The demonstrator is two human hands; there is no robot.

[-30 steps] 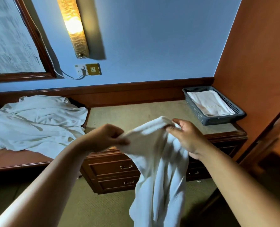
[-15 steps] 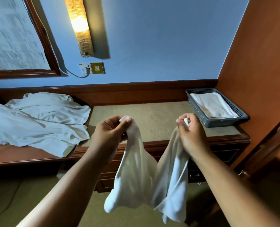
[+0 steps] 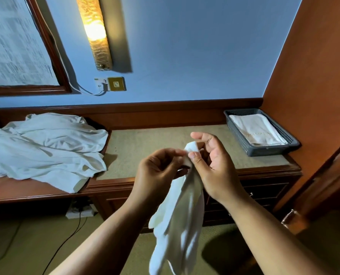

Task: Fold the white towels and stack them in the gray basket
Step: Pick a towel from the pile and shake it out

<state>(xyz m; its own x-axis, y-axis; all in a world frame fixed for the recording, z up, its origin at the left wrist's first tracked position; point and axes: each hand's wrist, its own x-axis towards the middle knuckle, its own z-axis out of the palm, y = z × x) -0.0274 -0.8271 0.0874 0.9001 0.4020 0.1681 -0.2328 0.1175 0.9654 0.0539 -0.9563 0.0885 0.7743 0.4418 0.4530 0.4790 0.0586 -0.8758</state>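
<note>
Pinching the hanging white towel (image 3: 177, 225), left hand (image 3: 157, 171) and right hand (image 3: 216, 167) fingers clamp its top; folded towel (image 3: 254, 130) lettering seems illegible.

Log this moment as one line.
left hand: pinches hanging white cloth towel; right hand: pinches same towel; gray plastic basket: holds folded white towel

**Hands close together**

Both arms reach forward. The left hand (image 3: 159, 171) and right hand (image 3: 215, 165) are close together. Each pinches the top of a towel (image 3: 177, 221) with thumb and fingers. The right first finger sticks up.
</note>
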